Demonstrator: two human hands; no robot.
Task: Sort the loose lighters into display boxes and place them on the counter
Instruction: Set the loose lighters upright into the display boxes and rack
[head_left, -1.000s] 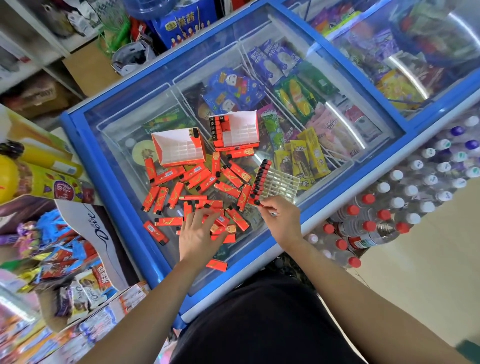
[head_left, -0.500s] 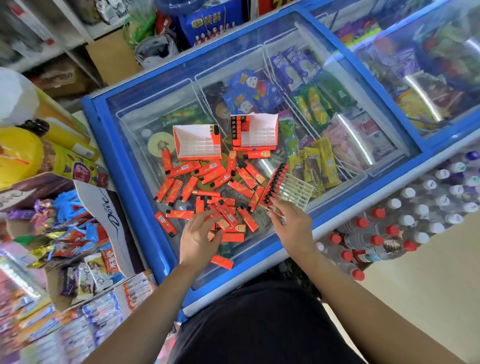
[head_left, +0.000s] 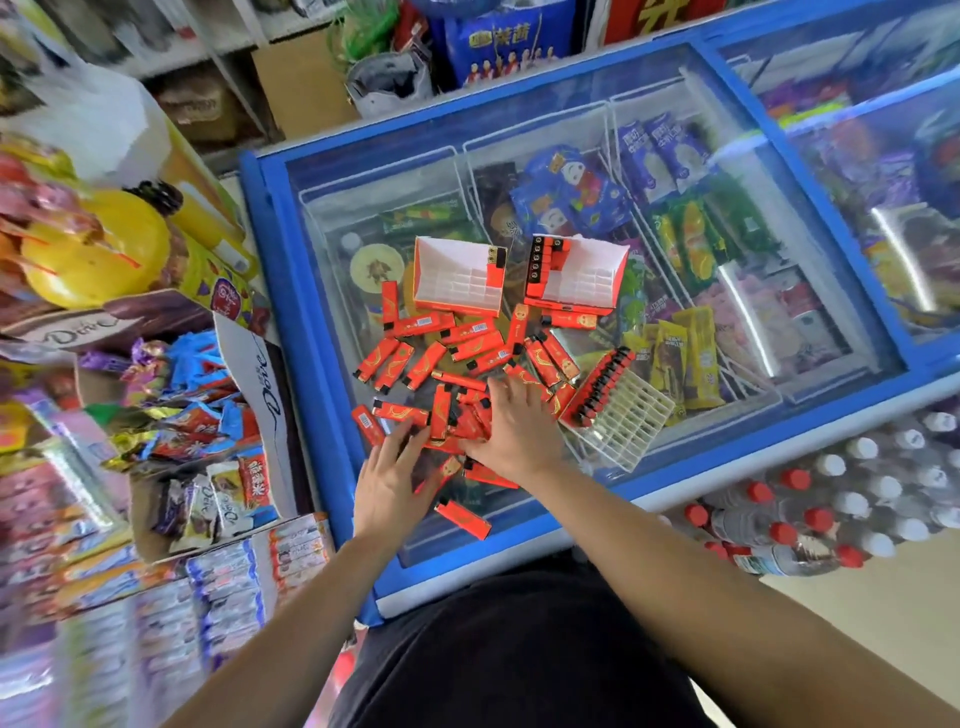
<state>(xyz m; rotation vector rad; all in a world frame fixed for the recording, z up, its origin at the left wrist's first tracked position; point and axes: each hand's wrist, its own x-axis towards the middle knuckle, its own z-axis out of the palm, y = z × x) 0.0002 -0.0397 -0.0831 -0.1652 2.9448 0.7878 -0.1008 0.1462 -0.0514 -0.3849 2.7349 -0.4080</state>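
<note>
Several loose red lighters (head_left: 457, 358) lie scattered on the glass lid of a blue chest freezer (head_left: 675, 483). Behind the pile stand two red-and-white display boxes: the left box (head_left: 457, 280) holds one lighter, the right box (head_left: 576, 275) has a row along its left side. A white plastic grid tray (head_left: 623, 415) with one row of lighters lies to the right. My left hand (head_left: 387, 483) lies flat, fingers straight, on the pile's near left edge. My right hand (head_left: 514, 426) rests on the middle of the pile with spread fingers.
A Dove carton full of wrapped sweets (head_left: 208, 426) stands left of the freezer, with yellow bottles (head_left: 98, 249) behind it. Packs of water bottles (head_left: 857, 499) with red and white caps sit at the right. One lighter (head_left: 462, 517) lies near the freezer's front edge.
My right hand has let go of the white grid tray and moved left onto the lighter pile. My left hand has stayed at the pile's near edge. The camera has shifted.
</note>
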